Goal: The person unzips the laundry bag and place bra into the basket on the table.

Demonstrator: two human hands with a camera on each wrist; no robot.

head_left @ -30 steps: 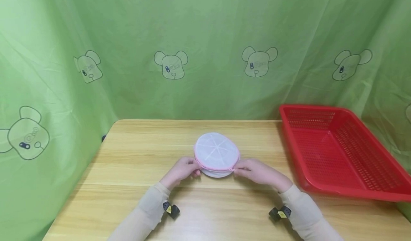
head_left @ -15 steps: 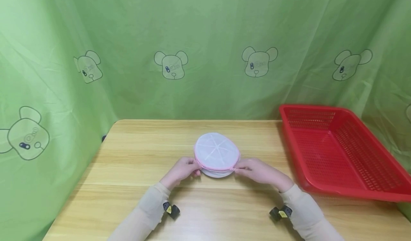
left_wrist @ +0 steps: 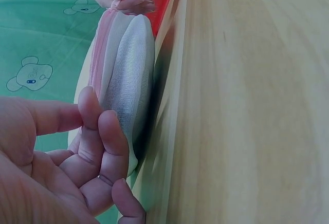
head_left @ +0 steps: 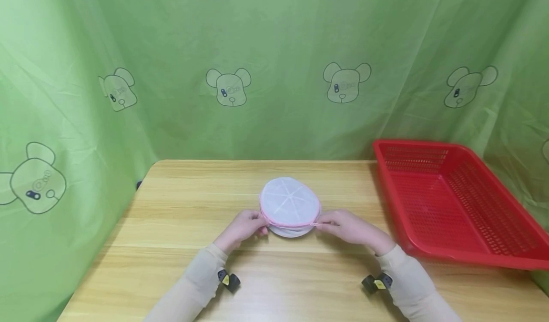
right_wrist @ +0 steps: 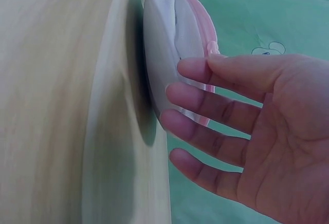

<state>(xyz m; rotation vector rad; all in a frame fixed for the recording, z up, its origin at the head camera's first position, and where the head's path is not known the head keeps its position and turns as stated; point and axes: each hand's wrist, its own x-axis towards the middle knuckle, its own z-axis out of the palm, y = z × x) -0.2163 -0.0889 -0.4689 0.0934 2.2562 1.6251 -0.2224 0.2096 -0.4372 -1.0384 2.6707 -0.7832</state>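
Your left hand (head_left: 244, 226) has its grip clamped on the pink-edged rim of a round, whitish mesh pouch (head_left: 289, 200), thumb and forefinger pinching at its near left side. Your right hand (head_left: 346, 227) has its grip closed on the small pink zipper pull (head_left: 314, 224) at the pouch's near right edge (your other three right fingers spread loosely, as the right wrist view shows). The pouch sits between your hands, around the middle of the pale wood-grain desk (head_left: 193, 193), its seamed top facing up. To the right stands a red plastic basket (head_left: 429, 207) with perforated walls; at the far side hangs a green cloth curtain (head_left: 283, 36) printed with bear heads.
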